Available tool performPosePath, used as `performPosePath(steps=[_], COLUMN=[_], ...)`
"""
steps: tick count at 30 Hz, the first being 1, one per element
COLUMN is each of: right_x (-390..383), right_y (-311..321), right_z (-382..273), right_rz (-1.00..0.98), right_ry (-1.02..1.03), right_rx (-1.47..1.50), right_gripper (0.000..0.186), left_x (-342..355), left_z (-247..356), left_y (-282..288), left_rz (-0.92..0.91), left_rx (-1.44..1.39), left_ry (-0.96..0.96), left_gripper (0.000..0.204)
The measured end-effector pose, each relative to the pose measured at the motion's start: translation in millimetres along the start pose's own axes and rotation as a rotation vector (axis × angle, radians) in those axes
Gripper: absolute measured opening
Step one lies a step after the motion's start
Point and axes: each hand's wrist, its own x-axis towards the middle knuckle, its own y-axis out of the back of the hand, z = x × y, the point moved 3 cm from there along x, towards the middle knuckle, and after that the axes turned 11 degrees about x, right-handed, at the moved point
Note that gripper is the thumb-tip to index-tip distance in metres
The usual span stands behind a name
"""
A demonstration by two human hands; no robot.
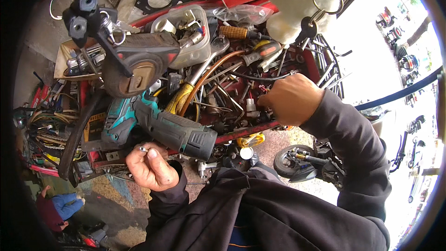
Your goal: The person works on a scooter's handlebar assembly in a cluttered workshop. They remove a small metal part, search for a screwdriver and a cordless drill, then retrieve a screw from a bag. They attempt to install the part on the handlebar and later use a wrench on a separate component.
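Observation:
My left hand (151,167) pinches a small silver metal piece (143,150) between thumb and fingertip, just below a teal and black cordless drill (174,134) that lies across the tray's front. My right hand (290,97) is down in a red metal tool tray (310,64) among loose bolts, sockets and hex keys, its fingers curled; what they grip, if anything, is hidden. Near the hands are a wrench with a yellow-wrapped handle (182,97), an orange hose (204,78) and a clear plastic box (200,49) of metal parts.
Above the drill hang key rings and a black bracket (82,23). A white fluffy keyring (290,0) hangs at upper right. Cables and tools (46,135) crowd the left. A scooter wheel (290,162) stands below right. Another person (55,209) is at lower left.

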Motion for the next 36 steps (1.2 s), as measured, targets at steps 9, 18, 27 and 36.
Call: performPosePath(steps=[9,18,27,36], right_x=[-0.4,29.4,-12.3,45.1], right_y=[34.2,22.3,3.4,14.1], right_z=[13.8,27.3,11.3,25.1], right_rz=[0.401,0.477,0.274,0.453], right_ry=[0.093,0.054,0.108,-0.009], right_rx=[0.086,-0.016,0.134,-0.059], right_gripper=[0.022,0.052,0.045,0.05], left_x=[-4.1,-8.6,-9.9,-9.9], left_z=[-3.8,-11.0,-13.3,-12.1], left_y=[2.1,7.1,6.6,6.4], left_rz=[0.004,-0.015,0.004,0.0], left_rx=[-0.012,-0.081,-0.066,-0.108], left_ry=[0.04,0.103,0.087,0.146], left_gripper=[0.009,0.017,0.016,0.016])
